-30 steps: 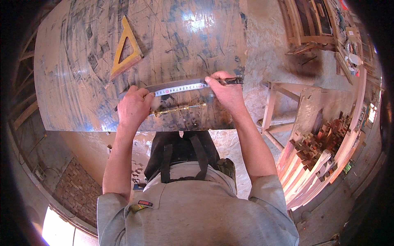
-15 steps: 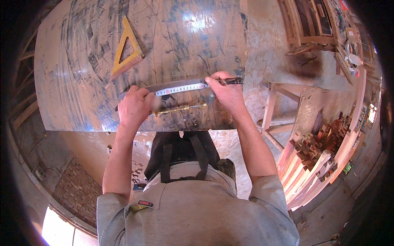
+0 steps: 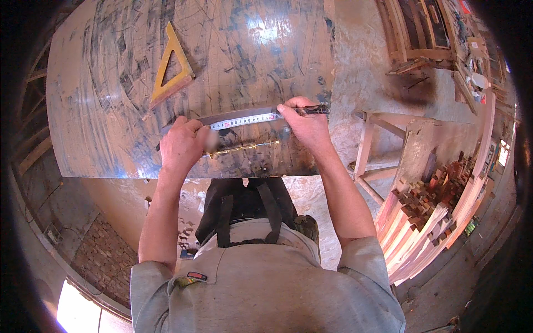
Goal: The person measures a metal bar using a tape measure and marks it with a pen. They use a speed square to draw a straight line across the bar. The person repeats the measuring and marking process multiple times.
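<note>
A white measuring tape [image 3: 250, 120] is stretched along a narrow dark strip [image 3: 236, 115] near the table's front edge. My left hand [image 3: 182, 143] is closed over the left end of both; whatever lies under its palm is hidden. At the other end my right hand [image 3: 304, 123] pinches the tape against the strip. A slim dark pen-like thing [image 3: 316, 110] sticks out to the right from between the right hand's thumb and fingers. Between my hands, closer to me, lies a thin gold-coloured rod [image 3: 244, 148] with several raised bands.
A yellow triangular square [image 3: 161, 75] lies farther off on the scratched, stained tabletop [image 3: 111, 55]. To the right are a wooden frame [image 3: 365, 145] and a stack of long wood pieces [image 3: 416, 238]. More timber frames [image 3: 413, 33] lean at the far right.
</note>
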The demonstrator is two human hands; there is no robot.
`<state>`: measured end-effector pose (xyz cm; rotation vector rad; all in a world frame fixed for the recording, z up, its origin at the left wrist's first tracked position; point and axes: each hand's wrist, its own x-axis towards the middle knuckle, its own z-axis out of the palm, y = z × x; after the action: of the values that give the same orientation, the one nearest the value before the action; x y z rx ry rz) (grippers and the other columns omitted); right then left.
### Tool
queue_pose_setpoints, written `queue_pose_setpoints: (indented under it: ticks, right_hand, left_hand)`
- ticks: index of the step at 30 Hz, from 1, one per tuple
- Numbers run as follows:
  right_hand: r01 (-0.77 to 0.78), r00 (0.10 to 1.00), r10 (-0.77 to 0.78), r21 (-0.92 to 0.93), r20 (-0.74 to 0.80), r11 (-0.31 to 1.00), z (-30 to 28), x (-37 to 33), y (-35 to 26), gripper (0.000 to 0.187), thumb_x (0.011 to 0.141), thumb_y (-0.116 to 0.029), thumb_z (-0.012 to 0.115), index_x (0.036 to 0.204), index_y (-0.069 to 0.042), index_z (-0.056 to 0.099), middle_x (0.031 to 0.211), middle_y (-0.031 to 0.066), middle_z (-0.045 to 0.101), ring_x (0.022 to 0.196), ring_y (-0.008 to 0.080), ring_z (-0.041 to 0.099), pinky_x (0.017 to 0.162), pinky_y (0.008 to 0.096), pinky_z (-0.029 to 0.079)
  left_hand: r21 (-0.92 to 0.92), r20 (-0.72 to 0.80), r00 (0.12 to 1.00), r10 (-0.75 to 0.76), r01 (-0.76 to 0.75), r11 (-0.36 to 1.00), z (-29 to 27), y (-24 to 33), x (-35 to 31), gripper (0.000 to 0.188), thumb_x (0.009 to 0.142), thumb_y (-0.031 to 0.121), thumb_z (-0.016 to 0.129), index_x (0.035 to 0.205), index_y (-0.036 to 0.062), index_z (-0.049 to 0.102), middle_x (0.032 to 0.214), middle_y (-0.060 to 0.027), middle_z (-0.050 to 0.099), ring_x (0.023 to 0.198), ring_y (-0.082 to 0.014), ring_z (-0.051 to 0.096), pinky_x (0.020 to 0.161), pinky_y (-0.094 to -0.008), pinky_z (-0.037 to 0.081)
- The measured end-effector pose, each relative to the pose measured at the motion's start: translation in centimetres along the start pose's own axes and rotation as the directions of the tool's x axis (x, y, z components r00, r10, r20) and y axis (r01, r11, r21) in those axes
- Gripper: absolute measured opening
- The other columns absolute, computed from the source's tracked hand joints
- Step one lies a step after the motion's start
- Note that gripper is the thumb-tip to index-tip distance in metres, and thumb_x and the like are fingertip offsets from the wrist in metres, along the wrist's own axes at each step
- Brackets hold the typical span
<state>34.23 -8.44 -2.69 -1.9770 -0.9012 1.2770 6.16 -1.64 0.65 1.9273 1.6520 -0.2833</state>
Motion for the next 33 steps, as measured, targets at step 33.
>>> queue_pose_setpoints:
  ticks: [33]
  right_hand:
    - [0.051, 0.999, -0.051, -0.005, -0.018, 0.999, 0.0, -0.1, 0.0, 0.025, 0.087, -0.024, 0.079, 0.088, 0.0, 0.073, 0.087, 0.0113, 0.068, 0.08, 0.0201, 0.062, 0.072, 0.0347, 0.05]
  left_hand:
    - [-0.002, -0.01, 1.0, -0.001, 0.001, 1.0, 0.0, 0.2, 0.0, 0.026, 0.095, 0.034, 0.065, 0.099, 0.0109, 0.077, 0.098, -0.0118, 0.065, 0.09, -0.0349, 0.068, 0.078, -0.0479, 0.055]
